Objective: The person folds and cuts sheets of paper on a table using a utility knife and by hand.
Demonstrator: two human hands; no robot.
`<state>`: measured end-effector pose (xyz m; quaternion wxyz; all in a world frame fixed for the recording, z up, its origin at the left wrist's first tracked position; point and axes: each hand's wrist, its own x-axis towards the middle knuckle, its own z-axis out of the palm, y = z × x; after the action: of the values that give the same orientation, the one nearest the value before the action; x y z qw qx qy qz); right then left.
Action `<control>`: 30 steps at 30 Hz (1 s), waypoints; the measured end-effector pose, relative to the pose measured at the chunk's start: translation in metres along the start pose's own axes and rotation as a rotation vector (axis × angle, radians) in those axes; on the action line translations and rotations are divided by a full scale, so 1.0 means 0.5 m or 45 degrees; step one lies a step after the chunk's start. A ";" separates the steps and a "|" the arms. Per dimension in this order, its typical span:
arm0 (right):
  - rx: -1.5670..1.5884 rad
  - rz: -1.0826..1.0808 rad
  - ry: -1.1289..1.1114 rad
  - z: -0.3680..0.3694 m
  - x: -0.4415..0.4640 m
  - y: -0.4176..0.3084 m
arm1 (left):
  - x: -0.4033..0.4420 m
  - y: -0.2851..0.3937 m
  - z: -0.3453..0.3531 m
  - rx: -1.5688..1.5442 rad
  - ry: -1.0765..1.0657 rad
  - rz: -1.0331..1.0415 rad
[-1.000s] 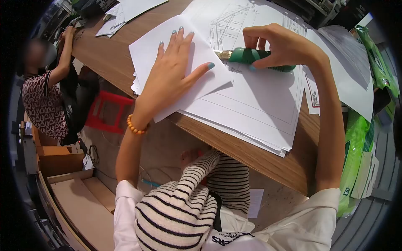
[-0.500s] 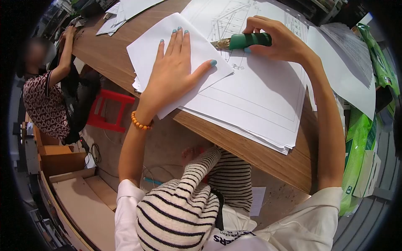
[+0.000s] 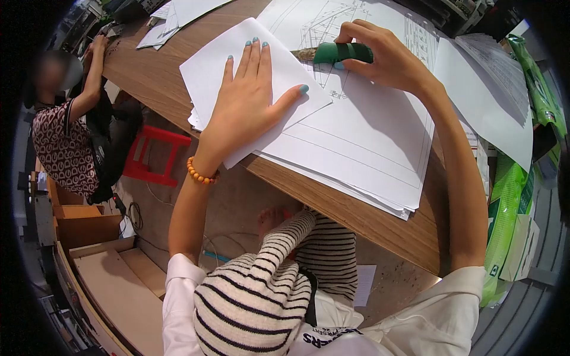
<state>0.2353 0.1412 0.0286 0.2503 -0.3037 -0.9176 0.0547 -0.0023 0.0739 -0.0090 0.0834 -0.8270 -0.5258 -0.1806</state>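
My left hand (image 3: pixel 246 101) lies flat with its fingers spread on a folded white sheet (image 3: pixel 208 71). Beneath that sheet is a stack of large papers (image 3: pixel 368 136), the top one printed with a line drawing. My right hand (image 3: pixel 380 56) is closed round the green handle of a tool (image 3: pixel 325 53). The tool's worn, metallic-looking front end points left and meets the upper right edge of the folded sheet. Its tip is too small to make out.
The papers rest on a wooden table (image 3: pixel 285 185). At the left a person (image 3: pixel 65 142) sits near a red stool (image 3: pixel 155 155). Loose papers (image 3: pixel 169 26) lie at the table's far side. Green packages (image 3: pixel 504 202) stand at the right, and an open wooden drawer (image 3: pixel 113 279) is at the lower left.
My right hand has moved up and to the left with the green-handled tool, along the folded sheet's edge. My left hand has hardly shifted since a second ago.
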 end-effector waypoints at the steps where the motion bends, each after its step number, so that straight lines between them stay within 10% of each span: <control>1: -0.015 0.038 0.018 0.001 0.000 -0.006 | 0.000 0.000 0.000 0.004 0.003 -0.009; 30: -0.060 0.230 0.195 0.020 0.012 -0.040 | 0.000 0.007 0.003 0.005 0.042 -0.078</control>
<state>0.2157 0.1287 0.0276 0.3068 -0.3943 -0.8657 0.0322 0.0012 0.0729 -0.0099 0.0880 -0.8073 -0.5498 -0.1956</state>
